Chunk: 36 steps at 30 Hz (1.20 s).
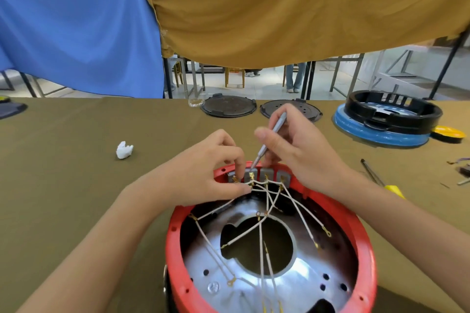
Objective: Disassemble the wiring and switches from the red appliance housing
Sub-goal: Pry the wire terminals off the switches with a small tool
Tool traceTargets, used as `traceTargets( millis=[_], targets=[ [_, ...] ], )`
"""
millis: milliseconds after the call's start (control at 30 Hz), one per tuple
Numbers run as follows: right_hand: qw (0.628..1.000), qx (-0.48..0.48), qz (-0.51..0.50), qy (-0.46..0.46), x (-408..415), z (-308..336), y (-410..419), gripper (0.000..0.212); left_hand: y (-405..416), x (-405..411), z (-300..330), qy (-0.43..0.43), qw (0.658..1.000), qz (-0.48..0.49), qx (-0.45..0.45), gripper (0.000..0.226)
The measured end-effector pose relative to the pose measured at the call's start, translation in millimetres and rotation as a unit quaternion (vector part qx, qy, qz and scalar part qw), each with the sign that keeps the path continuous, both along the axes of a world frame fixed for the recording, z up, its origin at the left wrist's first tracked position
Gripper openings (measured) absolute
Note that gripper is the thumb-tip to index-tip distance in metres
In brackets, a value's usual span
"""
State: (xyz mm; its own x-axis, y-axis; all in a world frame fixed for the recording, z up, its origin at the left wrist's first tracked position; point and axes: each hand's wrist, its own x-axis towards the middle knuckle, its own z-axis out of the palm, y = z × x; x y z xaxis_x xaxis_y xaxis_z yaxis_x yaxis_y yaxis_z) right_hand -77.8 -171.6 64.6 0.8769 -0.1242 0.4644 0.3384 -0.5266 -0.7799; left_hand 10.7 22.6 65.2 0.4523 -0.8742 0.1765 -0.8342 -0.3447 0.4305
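We pinch a wire terminal [250, 187] with left hand [203, 173]; right hand [292, 145] grips screwdriver [269, 140] at far switches [256, 175]; tip may slip, tearing wire.

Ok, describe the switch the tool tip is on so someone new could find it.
Start at the red housing in front of the person; four grey switches line its far rim. It is the second switch from the left, where the slim grey tool in the right hand ends, beside the left hand's fingertips.

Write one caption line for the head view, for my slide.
Right hand works a slim grey tool at the switches in the red housing; left hand pinches a wire terminal.
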Motion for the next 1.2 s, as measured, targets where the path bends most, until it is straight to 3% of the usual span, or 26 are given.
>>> traceTargets(
  millis=[200,567,1100,1200],
  targets=[
    [0.995,-0.090,-0.030,-0.022,-3.6,-5.4,5.1,0.016,-3.9,2.7,-9.4,0.009,0.999,-0.009,-0.033,0.012],
    [0.993,-0.112,-0.029,-0.024,-8.1,-5.6,3.4,0.015,-4.2,8.6,-15.2,0.100,0.994,-0.006,-0.043,0.012],
    [0.985,-0.163,0.007,-0.054,-3.1,-8.1,2.2,0.019,-4.3,12.7,-17.3,0.097,0.994,-0.009,-0.055,0.009],
    [0.991,-0.127,0.010,-0.033,2.5,-6.6,1.2,0.015,-4.3,11.5,-16.7,0.096,0.994,-0.009,-0.060,0.006]
  ],
)
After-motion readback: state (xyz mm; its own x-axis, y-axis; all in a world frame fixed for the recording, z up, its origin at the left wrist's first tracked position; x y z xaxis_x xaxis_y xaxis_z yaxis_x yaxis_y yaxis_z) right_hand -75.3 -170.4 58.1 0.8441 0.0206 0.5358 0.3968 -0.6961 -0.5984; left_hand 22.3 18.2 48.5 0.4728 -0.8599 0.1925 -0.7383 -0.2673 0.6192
